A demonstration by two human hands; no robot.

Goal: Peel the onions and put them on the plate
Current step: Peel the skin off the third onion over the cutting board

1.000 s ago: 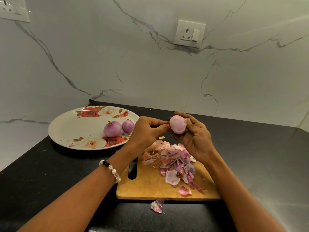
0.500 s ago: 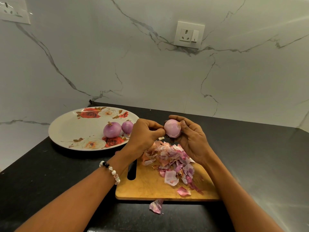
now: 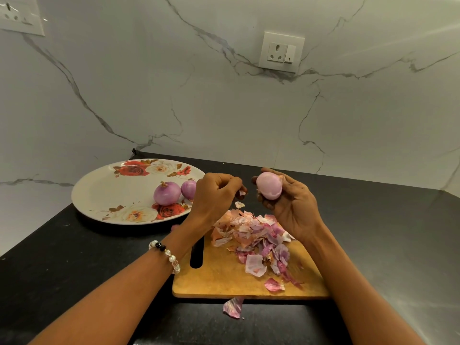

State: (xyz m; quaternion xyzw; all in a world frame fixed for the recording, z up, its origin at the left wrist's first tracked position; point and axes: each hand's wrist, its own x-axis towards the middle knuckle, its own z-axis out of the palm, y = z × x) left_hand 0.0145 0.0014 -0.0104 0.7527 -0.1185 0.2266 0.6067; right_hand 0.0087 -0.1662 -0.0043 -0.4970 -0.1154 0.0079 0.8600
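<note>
The black bench runs along a marble wall, and on its far left sits the flowered plate with two peeled onions side by side toward its right rim. Nearer and to the right lies the wooden cutting board, heaped with a pile of skins, and one loose skin lies on the bench just off the board's near edge. Above the far end of the board the right hand cups the third onion, fingers curled round its far side, the bulb looking pale and almost bare. The left hand is just to its left, apart from the onion, fingers curled with a small scrap of skin pinched at the tips; another flake appears to be dropping toward the pile. The likely trouble from here is small: the smooth peeled bulb could slip from so light a cradle and roll off across the bench, or a thin patch of skin near the root might go unnoticed and travel to the plate. More flakes could also scatter past the board. Compared with half a second ago, the left hand has pulled away from the onion, which it then touched, and it now carries a torn scrap; the right hand has drifted slightly right with the bulb.
</note>
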